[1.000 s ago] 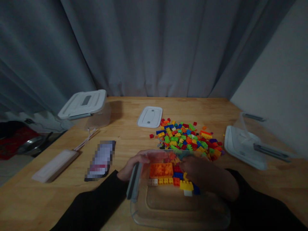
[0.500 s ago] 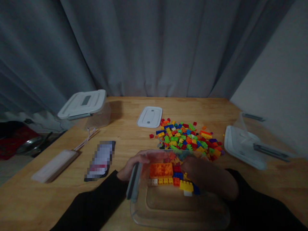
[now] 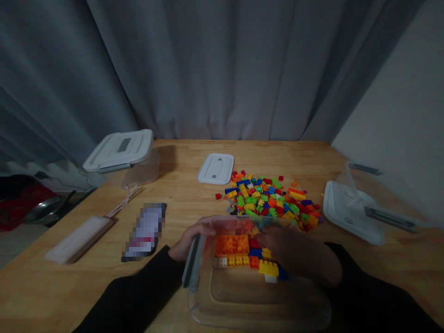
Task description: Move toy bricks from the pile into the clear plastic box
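Observation:
A clear plastic box (image 3: 249, 291) stands at the table's near edge, with large toy bricks lined up along its far inner side. Among them are an orange brick (image 3: 232, 245), a yellow brick (image 3: 268, 267) and a blue brick (image 3: 255, 253). My left hand (image 3: 192, 236) is closed round the box's far left corner, beside the grey latch (image 3: 192, 261). Inside the box, my right hand (image 3: 277, 243) reaches down at the far right bricks, fingers bent together near a red one. Whatever its fingertips hold is hidden behind the hand.
Beyond the box lies a heap of small coloured bricks (image 3: 263, 196). A white lid (image 3: 217, 169) lies farther back. To the left are a phone (image 3: 145, 231), a pale power bank (image 3: 81, 238) with a cable, and a lidded box (image 3: 142, 166). Another clear box (image 3: 374, 199) is at the right.
My right hand has shifted slightly left inside the box, uncovering more of a yellow brick beside it. My left hand and the box have stayed put.

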Tool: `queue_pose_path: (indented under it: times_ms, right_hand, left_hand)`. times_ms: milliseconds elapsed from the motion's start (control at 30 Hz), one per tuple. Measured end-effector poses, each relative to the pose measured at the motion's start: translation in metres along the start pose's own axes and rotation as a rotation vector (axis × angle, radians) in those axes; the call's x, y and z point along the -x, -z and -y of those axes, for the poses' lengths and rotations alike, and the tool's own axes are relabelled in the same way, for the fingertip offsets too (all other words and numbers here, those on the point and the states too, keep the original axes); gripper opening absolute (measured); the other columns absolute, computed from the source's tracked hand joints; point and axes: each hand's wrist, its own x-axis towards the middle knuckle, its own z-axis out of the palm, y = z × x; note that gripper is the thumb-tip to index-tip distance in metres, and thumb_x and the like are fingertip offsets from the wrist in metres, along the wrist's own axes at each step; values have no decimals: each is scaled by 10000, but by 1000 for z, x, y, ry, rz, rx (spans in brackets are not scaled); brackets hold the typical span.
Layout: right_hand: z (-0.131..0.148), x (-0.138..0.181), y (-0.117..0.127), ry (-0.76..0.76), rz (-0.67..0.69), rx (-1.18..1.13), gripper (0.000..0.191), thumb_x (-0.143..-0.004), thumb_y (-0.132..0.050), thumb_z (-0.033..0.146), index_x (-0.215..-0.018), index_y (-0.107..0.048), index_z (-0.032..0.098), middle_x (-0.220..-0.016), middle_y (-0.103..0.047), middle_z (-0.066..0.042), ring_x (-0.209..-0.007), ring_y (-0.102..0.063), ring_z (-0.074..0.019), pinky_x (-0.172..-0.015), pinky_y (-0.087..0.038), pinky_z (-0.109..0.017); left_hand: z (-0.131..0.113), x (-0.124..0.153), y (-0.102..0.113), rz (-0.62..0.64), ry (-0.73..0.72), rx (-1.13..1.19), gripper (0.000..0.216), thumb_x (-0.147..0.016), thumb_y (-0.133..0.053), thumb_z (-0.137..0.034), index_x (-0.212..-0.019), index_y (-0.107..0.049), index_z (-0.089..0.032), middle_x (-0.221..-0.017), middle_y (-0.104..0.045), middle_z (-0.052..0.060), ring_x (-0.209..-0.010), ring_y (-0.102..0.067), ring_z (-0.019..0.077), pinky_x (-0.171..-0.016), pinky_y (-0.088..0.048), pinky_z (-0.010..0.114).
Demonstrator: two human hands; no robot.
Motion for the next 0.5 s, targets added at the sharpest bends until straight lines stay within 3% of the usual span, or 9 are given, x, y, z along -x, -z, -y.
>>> queue_pose_path:
  times_ms: [267, 500]
  right_hand:
    - [-4, -1, -9, -21, -33, 23, 348, -890, -482, 14, -1093, -722, 163, -1098, -738, -123, -983, -712, -264, -763, -504, -348]
    - [-1, 0, -4, -60, 32, 32, 372, -893, -463, 11, -1126, -714, 158, -1085, -750, -132, -974, -728, -272, -761, -512, -348]
  left_hand:
    - [0, 0, -1, 17, 19, 11, 623, -669, -506, -199, -1234, -745, -89, -1297, -745, 159, -1321, -601, 391, -1205, -305, 546]
    - [-5, 1, -3, 25, 28, -6, 603, -683, -516, -188, -1233, -745, -96, -1309, -740, 157, -1348, -582, 381, -1215, -277, 539]
